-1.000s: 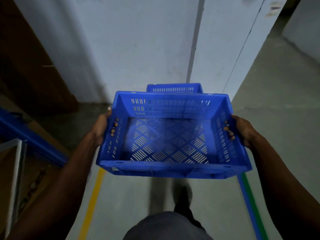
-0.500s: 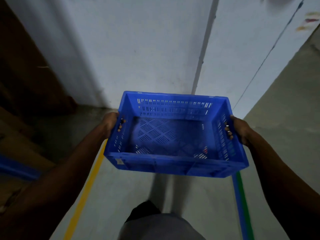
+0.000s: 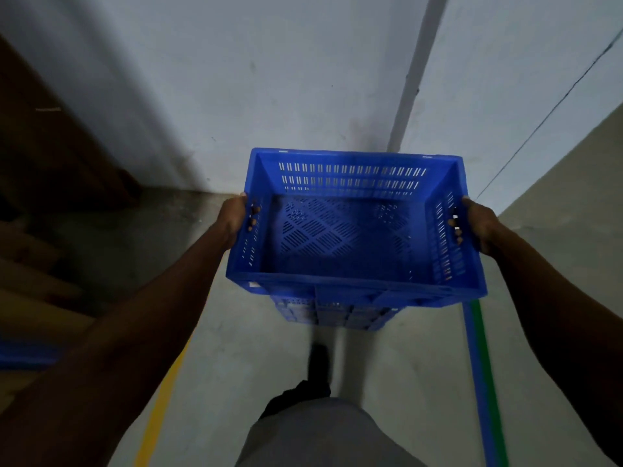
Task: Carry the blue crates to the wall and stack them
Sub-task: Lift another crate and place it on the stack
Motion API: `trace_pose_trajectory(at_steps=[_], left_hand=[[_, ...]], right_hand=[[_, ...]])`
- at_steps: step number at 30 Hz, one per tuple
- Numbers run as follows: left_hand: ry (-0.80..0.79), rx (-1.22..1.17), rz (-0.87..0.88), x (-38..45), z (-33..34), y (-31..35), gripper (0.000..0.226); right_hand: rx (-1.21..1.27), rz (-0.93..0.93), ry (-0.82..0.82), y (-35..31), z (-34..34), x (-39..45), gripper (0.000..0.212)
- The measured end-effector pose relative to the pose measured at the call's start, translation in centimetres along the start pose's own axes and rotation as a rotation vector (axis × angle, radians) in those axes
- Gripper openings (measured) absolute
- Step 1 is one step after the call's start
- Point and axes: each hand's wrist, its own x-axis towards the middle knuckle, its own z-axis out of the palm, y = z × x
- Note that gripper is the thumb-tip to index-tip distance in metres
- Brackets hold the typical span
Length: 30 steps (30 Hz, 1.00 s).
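I hold an empty blue slotted crate (image 3: 350,230) by its side handles, close to the white wall (image 3: 269,79). My left hand (image 3: 234,219) grips the left handle and my right hand (image 3: 478,225) grips the right one, fingers through the slots. Directly beneath it another blue crate (image 3: 332,313) stands on the floor by the wall; only its near side shows under the held crate's front rim. Whether the two crates touch I cannot tell.
Dark brown boards (image 3: 50,156) lean at the left, with cardboard (image 3: 30,281) below them. A yellow floor line (image 3: 161,406) runs at the left, a blue and green line (image 3: 482,382) at the right. A grey vertical strip (image 3: 414,72) runs up the wall. My foot (image 3: 318,362) stands behind the crates.
I have stepped closer to the wall with the crate. The crate has come over the one on the floor, whose near side now shows beneath it.
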Motion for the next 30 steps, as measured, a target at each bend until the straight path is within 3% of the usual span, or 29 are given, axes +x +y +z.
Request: trace_pose_trajectory(at_steps=[12,30], left_hand=[[0.074,0.031,-0.003,6.1,2.5,0.1,0.022],[0.063,0.072,-0.013,7.8,2.5,-0.8,0.029]], right_hand=[[-0.039,0.042,-0.009,-0.1,0.8,7.0,0.048],[-0.025,0.036,0.060,-0.4,2.4,7.8,0.049]])
